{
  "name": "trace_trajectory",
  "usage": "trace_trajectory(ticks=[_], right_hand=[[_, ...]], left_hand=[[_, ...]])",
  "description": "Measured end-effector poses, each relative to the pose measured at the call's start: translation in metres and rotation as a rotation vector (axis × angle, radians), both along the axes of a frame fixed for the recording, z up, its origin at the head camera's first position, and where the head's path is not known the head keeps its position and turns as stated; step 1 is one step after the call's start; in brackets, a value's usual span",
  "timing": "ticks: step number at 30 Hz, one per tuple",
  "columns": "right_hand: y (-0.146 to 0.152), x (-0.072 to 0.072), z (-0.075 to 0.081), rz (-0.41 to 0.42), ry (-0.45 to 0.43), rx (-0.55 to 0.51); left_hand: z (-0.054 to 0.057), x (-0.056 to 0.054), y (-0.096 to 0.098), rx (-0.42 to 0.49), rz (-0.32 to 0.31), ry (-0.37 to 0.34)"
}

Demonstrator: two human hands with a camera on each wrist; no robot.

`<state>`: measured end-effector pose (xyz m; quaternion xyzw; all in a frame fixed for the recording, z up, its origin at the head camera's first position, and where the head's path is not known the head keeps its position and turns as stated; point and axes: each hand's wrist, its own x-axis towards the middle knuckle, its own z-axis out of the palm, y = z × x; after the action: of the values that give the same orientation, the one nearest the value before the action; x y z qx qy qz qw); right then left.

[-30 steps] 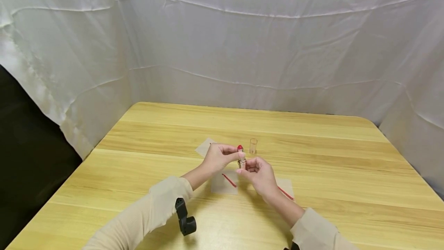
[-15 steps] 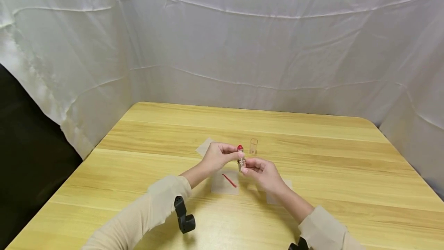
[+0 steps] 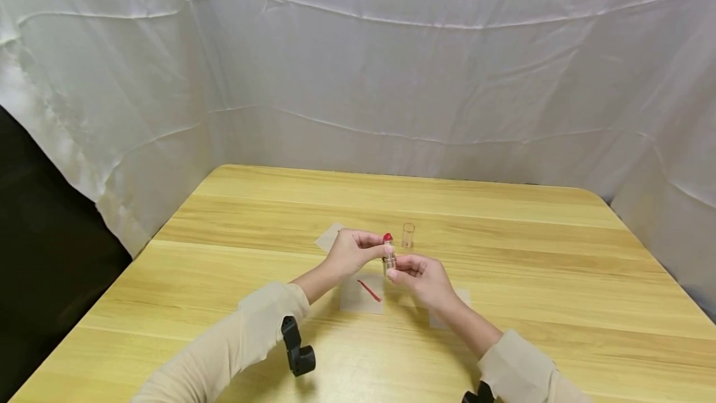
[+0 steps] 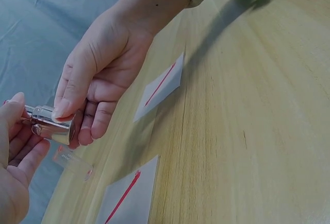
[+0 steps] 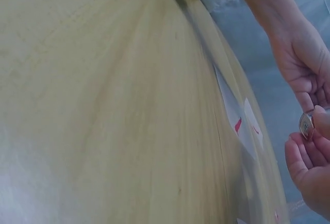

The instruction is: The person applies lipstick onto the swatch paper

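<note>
Both hands hold an upright lipstick (image 3: pixel 390 264) with a red tip and a shiny gold tube, above the middle of the table. My left hand (image 3: pixel 344 257) pinches the upper tube just below the red bullet. Lower down, my right hand (image 3: pixel 427 280) grips the base between thumb and fingers. The left wrist view shows the gold base (image 4: pixel 55 130) under the right thumb, while the flat bottom (image 5: pixel 307 126) faces the right wrist camera. Just behind the hands, a clear cap (image 3: pixel 408 236) stands on the table.
A paper square (image 3: pixel 353 305) with a red streak lies beneath the hands. Another paper (image 3: pixel 440 321) is partly covered by the right forearm, and a third (image 3: pixel 327 238) is partly behind the left hand. White cloth (image 3: pixel 391 79) hangs around the wooden table (image 3: pixel 531 254).
My right hand has turned around the lipstick's base and shifted slightly, its forearm now covering the red streak on the right-hand paper. The left hand has stayed nearly still.
</note>
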<state>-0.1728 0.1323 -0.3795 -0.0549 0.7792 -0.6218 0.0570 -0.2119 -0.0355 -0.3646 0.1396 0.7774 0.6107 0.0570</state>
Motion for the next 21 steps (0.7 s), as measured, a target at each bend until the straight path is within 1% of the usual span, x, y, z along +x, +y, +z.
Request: trace_trajectory(ticks=[3, 6, 10, 12, 14, 16, 21], right_hand=[[-0.003, 0.001, -0.001, -0.056, -0.002, -0.001], [-0.008, 0.001, -0.002, -0.12, 0.005, -0.028], [-0.014, 0.004, -0.003, -0.192, 0.047, -0.031], [-0.016, 0.005, -0.002, -0.213, 0.057, -0.018], [-0.016, 0.005, -0.002, -0.206, 0.055, -0.021], [-0.014, 0.005, -0.001, -0.176, 0.038, -0.037], [-0.006, 0.002, -0.002, -0.05, 0.005, -0.048]], left_hand=[[0.001, 0.001, 0.001, -0.007, 0.014, -0.006], [0.001, 0.001, 0.001, -0.007, 0.031, -0.009], [0.0, 0.001, 0.003, 0.0, 0.048, -0.002], [0.0, 0.0, 0.003, 0.004, 0.049, -0.001], [0.0, 0.0, 0.002, 0.006, 0.043, 0.003], [0.0, -0.001, 0.001, 0.004, 0.033, 0.003], [0.001, -0.003, -0.002, -0.005, -0.015, 0.021]])
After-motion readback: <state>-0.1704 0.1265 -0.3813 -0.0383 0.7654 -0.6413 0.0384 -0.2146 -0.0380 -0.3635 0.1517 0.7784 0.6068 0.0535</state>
